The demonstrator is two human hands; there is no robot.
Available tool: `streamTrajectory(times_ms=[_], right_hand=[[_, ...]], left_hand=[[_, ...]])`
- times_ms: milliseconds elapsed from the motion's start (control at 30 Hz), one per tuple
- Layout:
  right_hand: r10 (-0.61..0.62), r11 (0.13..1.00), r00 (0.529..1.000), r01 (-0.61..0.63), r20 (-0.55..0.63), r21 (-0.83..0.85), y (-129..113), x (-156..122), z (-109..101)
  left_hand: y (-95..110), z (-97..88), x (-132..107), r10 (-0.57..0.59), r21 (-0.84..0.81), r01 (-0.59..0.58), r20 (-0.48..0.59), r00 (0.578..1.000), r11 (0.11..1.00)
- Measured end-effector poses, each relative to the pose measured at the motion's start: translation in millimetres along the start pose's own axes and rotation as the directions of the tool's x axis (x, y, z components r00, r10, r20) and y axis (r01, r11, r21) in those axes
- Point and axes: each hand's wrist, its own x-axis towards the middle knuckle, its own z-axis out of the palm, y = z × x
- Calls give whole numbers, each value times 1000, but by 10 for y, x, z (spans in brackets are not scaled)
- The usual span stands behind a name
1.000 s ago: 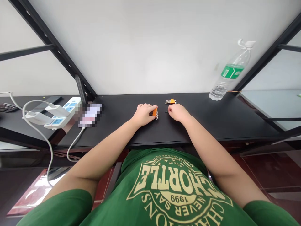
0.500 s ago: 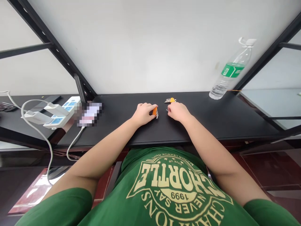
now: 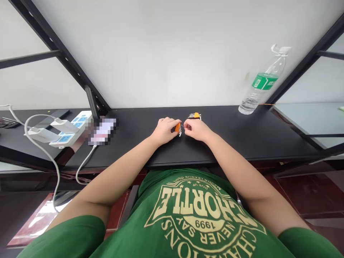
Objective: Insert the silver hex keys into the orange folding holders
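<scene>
Black shelf (image 3: pixel 255 136), white wall (image 3: pixel 172 53), red floor (image 3: pixel 309 193).

Bare black shelf top (image 3: pixel 228 139) lies open rightward to the clear plastic water bottle (image 3: pixel 262 84); white power strip (image 3: pixel 71 130) crowds left.

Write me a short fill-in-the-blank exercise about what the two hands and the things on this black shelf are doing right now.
1. The left hand holds a small set of hex keys in a holder coloured ____.
2. The right hand pinches a thin key right next to the ____ hand.
3. The water bottle stands on the person's ____ side of the black shelf.
4. A second key set lies just beyond the ____ hand.

Missing words: orange; left; right; right
</scene>
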Motion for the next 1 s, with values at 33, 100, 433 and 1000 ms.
streamTrajectory(times_ms=[33, 100, 433, 1000], right_hand=[[-8, 1000, 1000, 8, -5, 17, 4, 0, -1], [-19, 999, 1000, 20, -16, 41, 8, 1, -4], [-54, 998, 999, 54, -6, 20, -7, -4, -30], [-106, 968, 975, 146, -193, 204, -29, 98, 109]], left_hand=[[-1, 3, -2, 3, 0, -3, 1, 1000, 1000], [-8, 12, -7, 14, -3, -14, -2, 1000, 1000], [42, -20, -16, 14, 30, -15, 21, 1000, 999], [176, -7, -26, 84, 147, -72, -76, 994, 987]])
